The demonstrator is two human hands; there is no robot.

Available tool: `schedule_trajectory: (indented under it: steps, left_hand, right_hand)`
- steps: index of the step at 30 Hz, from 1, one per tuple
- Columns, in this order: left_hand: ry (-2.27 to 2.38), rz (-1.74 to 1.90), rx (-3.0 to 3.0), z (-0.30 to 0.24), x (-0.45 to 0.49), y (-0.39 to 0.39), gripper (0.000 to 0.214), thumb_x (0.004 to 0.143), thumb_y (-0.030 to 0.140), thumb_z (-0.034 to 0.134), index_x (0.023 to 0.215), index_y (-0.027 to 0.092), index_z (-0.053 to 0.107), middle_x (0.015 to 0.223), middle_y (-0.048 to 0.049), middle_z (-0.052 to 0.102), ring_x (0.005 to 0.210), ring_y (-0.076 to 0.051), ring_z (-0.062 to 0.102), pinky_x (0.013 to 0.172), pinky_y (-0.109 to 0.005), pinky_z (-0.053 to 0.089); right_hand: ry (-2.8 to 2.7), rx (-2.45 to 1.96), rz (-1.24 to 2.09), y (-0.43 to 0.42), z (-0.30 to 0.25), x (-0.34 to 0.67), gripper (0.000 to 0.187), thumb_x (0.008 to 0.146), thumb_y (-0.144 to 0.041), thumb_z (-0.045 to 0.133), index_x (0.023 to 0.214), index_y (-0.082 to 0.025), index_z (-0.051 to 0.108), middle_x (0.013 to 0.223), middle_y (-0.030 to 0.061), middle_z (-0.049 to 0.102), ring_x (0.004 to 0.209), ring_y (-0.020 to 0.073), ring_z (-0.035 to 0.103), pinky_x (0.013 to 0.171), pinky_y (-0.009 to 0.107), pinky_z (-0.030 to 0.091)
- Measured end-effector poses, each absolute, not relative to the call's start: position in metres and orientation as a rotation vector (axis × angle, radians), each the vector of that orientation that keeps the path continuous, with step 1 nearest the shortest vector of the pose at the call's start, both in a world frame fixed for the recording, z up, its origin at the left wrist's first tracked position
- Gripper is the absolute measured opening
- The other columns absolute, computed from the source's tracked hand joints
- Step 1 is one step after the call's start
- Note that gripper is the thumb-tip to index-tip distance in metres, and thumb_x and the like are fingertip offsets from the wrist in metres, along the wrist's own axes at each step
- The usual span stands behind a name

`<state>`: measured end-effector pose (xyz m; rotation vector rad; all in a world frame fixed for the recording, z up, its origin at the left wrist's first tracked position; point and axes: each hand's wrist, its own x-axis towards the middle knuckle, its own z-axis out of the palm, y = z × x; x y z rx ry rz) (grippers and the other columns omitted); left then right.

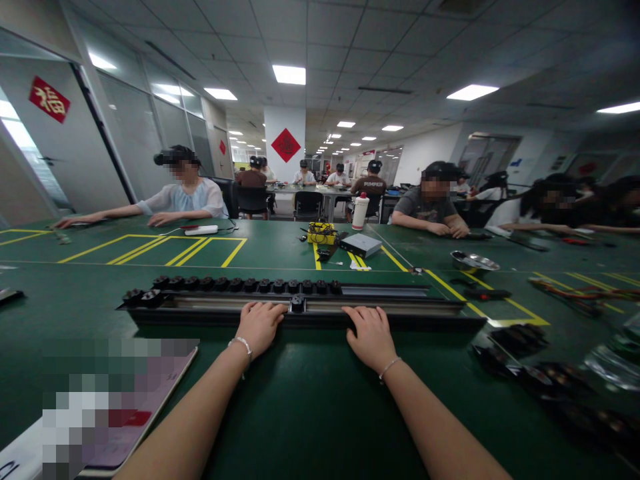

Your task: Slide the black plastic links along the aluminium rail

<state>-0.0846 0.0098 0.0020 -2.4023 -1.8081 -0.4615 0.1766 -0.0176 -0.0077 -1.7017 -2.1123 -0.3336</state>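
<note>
A long black rail [385, 307] with a pale channel lies crosswise on the green table. One black round-topped socket module [298, 304] sits in its channel near the middle. My left hand [260, 328] rests on the near edge just left of this module, fingers stretched over the rim and thumb hidden. Farther right, my right hand [371, 337] lies on the same edge, fingers apart and thumb in front of the rail. Two more modules [151, 297] sit at the rail's left end. Behind it, a second rail [385, 291] carries a row of several black modules [250, 285].
More black modules [560, 380] lie in a line at right, near a clear plastic container [617, 353]. A metal bowl [474, 261], grey box [360, 245], yellow item [321, 233] and white bottle [360, 212] stand beyond. A notebook [165, 393] lies front left. Co-workers sit opposite.
</note>
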Motion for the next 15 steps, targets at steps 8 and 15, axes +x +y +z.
schedule_trajectory:
  steps: [8, 15]
  left_hand:
    - [-1.804, -0.45, -2.39, 0.004, -0.082, 0.006, 0.03, 0.087, 0.032, 0.029, 0.103, 0.032, 0.054, 0.095, -0.0003, 0.063, 0.094, -0.018, 0.052, 0.095, -0.045, 0.021]
    - [-1.777, -0.424, -2.364, 0.007, -0.074, 0.001, 0.035, 0.088, 0.041, 0.024, 0.103, 0.03, 0.054, 0.094, -0.0029, 0.061, 0.093, -0.02, 0.051, 0.095, -0.055, 0.017]
  right_hand:
    - [-2.095, -1.695, -0.314, -0.017, -0.008, 0.176, 0.041, 0.075, -0.023, 0.047, 0.116, -0.028, 0.052, 0.105, 0.0031, 0.057, 0.1, 0.0191, 0.045, 0.1, 0.04, 0.015]
    - [-2.097, -1.7, -0.308, -0.017, -0.007, 0.176, 0.041, 0.075, -0.024, 0.047, 0.116, -0.028, 0.051, 0.105, 0.0036, 0.057, 0.1, 0.0195, 0.045, 0.1, 0.04, 0.016]
